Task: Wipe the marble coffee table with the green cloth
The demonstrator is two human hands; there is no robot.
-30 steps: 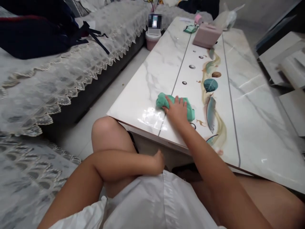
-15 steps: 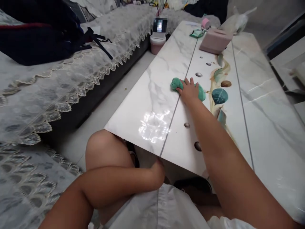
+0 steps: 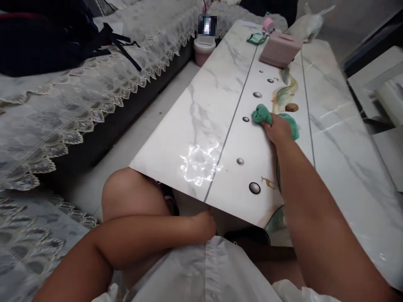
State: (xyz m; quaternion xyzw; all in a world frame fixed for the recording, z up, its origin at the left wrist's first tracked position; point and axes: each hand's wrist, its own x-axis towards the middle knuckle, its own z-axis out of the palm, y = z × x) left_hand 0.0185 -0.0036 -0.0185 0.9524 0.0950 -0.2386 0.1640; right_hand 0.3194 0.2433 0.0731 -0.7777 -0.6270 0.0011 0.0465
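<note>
A bunched green cloth lies on the patterned top of the white marble-look table. My right hand is closed over its middle, with the thumb along the near side and cloth poking out to the left and right. The other fingers are mostly hidden from me. My left hand rests low over my lap, just short of the table's near edge, bent at the wrist. Its fingers are turned away, so I cannot see whether it holds anything.
Toward the table's far end stand a pink box, a pink roll-like item, a small green packet and a plastic bag. A lace-covered sofa with a dark backpack runs along the left. A pink bucket stands between them.
My right hand has slid the green cloth to the right across the table, onto the printed pattern, and its spread fingers have closed around it. The left hand stays low by my lap.
</note>
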